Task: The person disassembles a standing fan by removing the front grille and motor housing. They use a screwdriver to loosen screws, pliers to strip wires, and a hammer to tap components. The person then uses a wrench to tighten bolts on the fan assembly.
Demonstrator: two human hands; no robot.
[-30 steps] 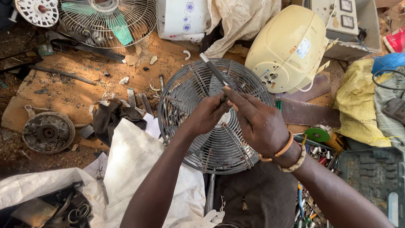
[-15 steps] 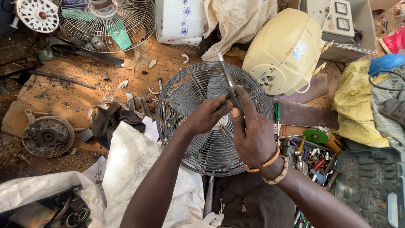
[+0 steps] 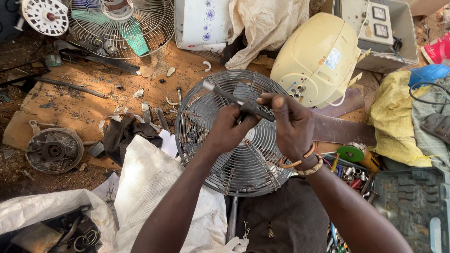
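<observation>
Head view: both hands, left hand [image 3: 230, 127] and right hand [image 3: 291, 125], clamp that dark tool [image 3: 236, 100] over the fan grille [image 3: 234, 136]; it'd probably slip between the wires.

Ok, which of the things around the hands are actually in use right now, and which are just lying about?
In use:
left hand and right hand, both on the dark-handled tool
round wire fan guard beneath them

Lying about:
cream appliance housing
green-bladed fan
round metal motor plate
white sack
yellow cloth
grey tool case
</observation>
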